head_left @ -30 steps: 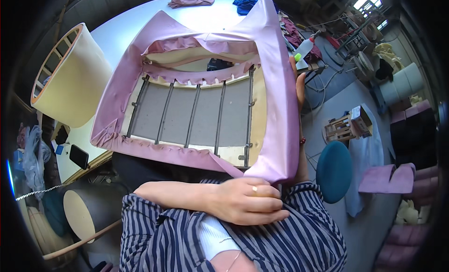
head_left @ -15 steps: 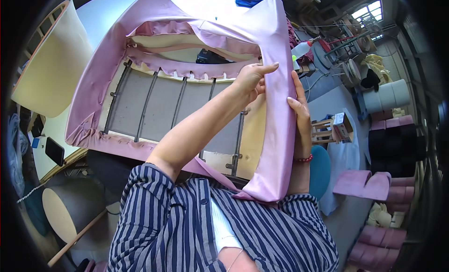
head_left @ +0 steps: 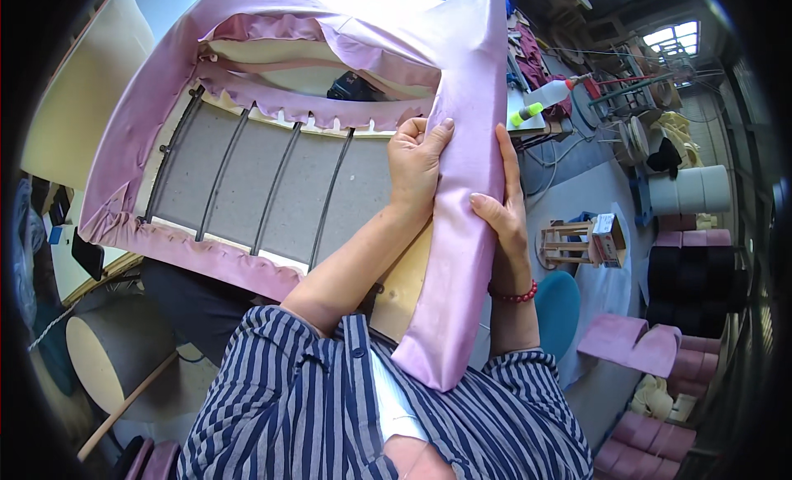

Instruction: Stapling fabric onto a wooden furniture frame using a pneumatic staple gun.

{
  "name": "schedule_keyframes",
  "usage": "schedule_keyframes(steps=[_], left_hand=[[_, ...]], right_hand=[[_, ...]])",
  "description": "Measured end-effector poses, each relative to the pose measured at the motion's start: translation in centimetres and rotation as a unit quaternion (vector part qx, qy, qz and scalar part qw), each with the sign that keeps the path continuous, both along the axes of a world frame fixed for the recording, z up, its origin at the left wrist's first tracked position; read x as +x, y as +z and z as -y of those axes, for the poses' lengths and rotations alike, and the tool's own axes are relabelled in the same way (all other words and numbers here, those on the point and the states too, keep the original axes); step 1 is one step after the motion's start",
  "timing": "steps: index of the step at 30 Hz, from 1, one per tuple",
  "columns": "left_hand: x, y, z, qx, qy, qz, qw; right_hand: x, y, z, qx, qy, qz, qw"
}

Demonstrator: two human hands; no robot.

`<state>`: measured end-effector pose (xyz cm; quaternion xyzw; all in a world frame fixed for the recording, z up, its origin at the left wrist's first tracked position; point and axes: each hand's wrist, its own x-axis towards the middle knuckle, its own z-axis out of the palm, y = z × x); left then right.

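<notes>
The frame, in its pink cover, lies over the lap, mostly left of the hands. The left hand has its grip closed on the cover's inner edge; the right hand clasps the outer side, thumb on top.

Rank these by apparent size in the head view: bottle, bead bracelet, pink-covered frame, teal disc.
1. Pink-covered frame, by far
2. Teal disc, partly hidden
3. Bottle
4. Bead bracelet, a thin band; it sits nearer the camera than the bottle
</notes>
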<state>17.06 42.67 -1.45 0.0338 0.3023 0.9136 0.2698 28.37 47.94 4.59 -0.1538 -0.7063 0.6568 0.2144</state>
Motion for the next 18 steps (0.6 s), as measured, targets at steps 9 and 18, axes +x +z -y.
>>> schedule_keyframes(steps=[9, 18], left_hand=[[0.2, -2.3, -5.5, -0.047, 0.094, -0.056, 0.993], [-2.0, -3.4, -6.8, 0.007, 0.048, -0.018, 0.999]], right_hand=[[-1.5, -3.1, -7.3, 0.013, 0.038, 0.032, 0.999], [-6.5, -0.6, -8.3, 0.572, -0.094, 0.188, 0.793]])
